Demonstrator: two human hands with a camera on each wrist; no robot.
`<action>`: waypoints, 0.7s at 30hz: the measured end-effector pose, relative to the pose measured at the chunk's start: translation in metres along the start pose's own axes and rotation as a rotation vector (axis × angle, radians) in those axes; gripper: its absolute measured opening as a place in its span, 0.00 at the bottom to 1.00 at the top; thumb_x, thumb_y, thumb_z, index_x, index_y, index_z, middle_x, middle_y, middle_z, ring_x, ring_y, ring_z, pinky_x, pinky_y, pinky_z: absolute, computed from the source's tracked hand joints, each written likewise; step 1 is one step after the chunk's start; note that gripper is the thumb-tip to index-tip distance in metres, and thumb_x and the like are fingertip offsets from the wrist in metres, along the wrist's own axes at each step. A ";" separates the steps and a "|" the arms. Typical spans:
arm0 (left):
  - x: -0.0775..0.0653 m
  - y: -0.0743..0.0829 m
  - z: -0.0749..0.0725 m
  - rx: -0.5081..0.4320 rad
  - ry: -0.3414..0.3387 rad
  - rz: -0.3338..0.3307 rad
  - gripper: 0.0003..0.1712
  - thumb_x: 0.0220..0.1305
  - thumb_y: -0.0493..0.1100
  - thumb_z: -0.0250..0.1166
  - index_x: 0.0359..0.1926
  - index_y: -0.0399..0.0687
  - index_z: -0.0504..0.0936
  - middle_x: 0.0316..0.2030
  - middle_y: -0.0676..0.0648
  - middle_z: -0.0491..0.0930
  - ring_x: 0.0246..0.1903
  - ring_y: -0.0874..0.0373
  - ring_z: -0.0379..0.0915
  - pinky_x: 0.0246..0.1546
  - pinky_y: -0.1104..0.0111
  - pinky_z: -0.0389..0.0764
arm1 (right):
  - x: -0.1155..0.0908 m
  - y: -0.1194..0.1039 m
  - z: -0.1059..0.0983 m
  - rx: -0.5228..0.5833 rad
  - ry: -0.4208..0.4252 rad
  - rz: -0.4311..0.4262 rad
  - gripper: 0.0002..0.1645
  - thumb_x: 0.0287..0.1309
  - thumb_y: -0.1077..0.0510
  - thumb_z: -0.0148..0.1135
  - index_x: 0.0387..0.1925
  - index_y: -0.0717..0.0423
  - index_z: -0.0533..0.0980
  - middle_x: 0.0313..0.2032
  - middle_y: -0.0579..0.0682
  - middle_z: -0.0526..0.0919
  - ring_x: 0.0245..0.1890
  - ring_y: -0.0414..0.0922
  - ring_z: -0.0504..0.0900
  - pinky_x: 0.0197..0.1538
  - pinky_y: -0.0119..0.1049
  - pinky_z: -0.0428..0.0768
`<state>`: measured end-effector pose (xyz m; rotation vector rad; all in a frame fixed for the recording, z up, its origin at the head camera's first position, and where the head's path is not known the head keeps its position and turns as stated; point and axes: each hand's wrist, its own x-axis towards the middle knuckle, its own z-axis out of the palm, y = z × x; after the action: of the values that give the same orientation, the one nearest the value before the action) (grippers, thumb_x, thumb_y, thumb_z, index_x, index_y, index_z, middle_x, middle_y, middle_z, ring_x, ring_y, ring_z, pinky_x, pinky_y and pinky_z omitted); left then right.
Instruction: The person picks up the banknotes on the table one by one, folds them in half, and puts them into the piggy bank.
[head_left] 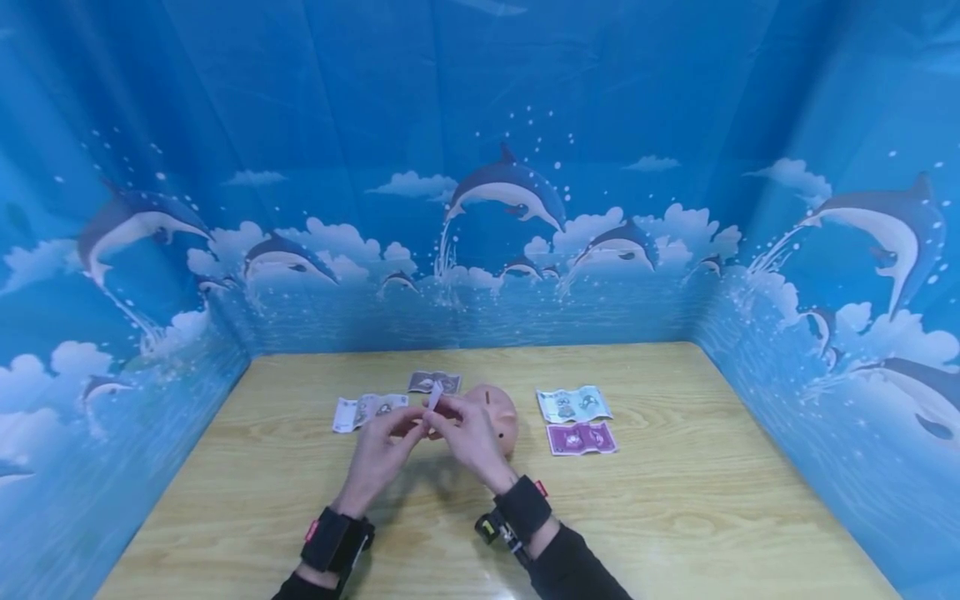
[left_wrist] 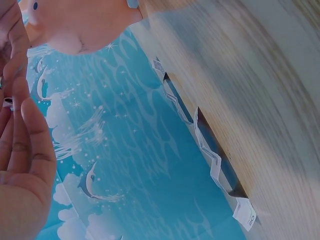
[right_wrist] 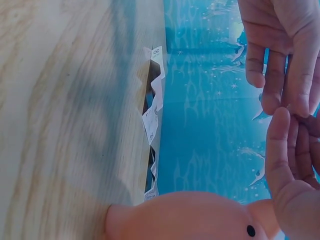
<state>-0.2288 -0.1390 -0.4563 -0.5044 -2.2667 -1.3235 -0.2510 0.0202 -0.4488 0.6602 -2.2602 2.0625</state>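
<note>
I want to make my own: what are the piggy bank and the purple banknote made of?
The piggy bank looks like smooth plastic, maybe ceramic: even pink surface, only soft sheen. The purple banknote seems thin, matte printed paper: it shows wavy creases.

Black sleeves [head_left: 576, 572] end short of both wrists, where we see wide black wristbands [head_left: 523, 507], each with a small red tag [head_left: 311, 530], above a bare left hand [head_left: 381, 455] and right hand [head_left: 471, 435]. Below the right band we spot a compact dark device [head_left: 489, 527] with a yellow-green marking and silvery hardware [head_left: 513, 540].
</note>
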 end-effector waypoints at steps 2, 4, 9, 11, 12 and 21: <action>0.000 -0.001 0.000 -0.010 -0.004 -0.005 0.12 0.57 0.33 0.70 0.44 0.41 0.86 0.36 0.44 0.88 0.28 0.60 0.83 0.32 0.72 0.84 | 0.000 0.000 -0.001 -0.016 0.004 0.003 0.17 0.64 0.59 0.62 0.52 0.63 0.79 0.45 0.59 0.85 0.43 0.49 0.85 0.41 0.33 0.87; 0.000 -0.001 0.001 -0.011 -0.003 -0.003 0.13 0.57 0.33 0.70 0.44 0.41 0.86 0.36 0.43 0.88 0.28 0.59 0.84 0.32 0.72 0.84 | -0.003 -0.010 -0.001 -0.047 0.007 0.000 0.16 0.64 0.60 0.61 0.51 0.64 0.79 0.45 0.60 0.85 0.44 0.50 0.85 0.42 0.35 0.87; 0.000 0.000 0.001 0.012 -0.008 -0.003 0.12 0.58 0.34 0.70 0.44 0.43 0.86 0.37 0.44 0.88 0.28 0.60 0.84 0.32 0.72 0.85 | -0.004 -0.014 -0.001 -0.101 0.014 -0.016 0.14 0.65 0.63 0.59 0.50 0.66 0.79 0.44 0.62 0.85 0.46 0.53 0.85 0.43 0.36 0.87; 0.000 0.001 0.000 0.022 -0.014 -0.007 0.11 0.58 0.35 0.70 0.44 0.44 0.86 0.37 0.45 0.88 0.29 0.61 0.84 0.33 0.72 0.85 | -0.002 -0.005 -0.002 -0.101 0.016 -0.022 0.13 0.65 0.61 0.60 0.49 0.63 0.80 0.44 0.60 0.86 0.44 0.51 0.85 0.42 0.34 0.87; 0.000 0.001 0.000 0.025 -0.016 -0.009 0.11 0.59 0.36 0.70 0.44 0.44 0.86 0.37 0.45 0.88 0.29 0.61 0.84 0.33 0.72 0.85 | -0.001 -0.001 -0.003 -0.103 0.017 -0.027 0.13 0.65 0.60 0.61 0.48 0.62 0.80 0.44 0.59 0.86 0.44 0.51 0.86 0.42 0.34 0.87; 0.002 0.006 0.002 0.004 -0.041 -0.042 0.13 0.60 0.42 0.70 0.47 0.50 0.86 0.41 0.49 0.88 0.36 0.59 0.84 0.36 0.69 0.86 | 0.002 -0.008 -0.019 -0.209 -0.064 -0.074 0.14 0.62 0.58 0.64 0.46 0.62 0.82 0.40 0.58 0.87 0.33 0.48 0.87 0.34 0.34 0.87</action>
<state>-0.2275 -0.1344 -0.4519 -0.4887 -2.3248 -1.3402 -0.2556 0.0376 -0.4386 0.7918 -2.4013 1.7651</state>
